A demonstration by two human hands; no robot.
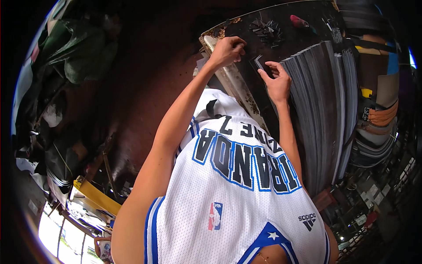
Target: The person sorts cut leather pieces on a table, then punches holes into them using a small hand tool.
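Bench (307,11): dark top, chipped at its left corner. Stack of grey sheets (325,110): thin, ribbed edges, along the right side, cut off below. Pale strip (239,90): worn, on the near edge. Left hand (227,49): fingers curled together at the left corner, contents hidden from me. Right hand (278,81): thumb and forefinger apart at the small dark piece (258,63), which is flat, pale-edged and lies mid-bench; I cannot tell the grip.

head | steeply down | jersey (237,189) near | left hand (226,49), right hand (278,82) ahead
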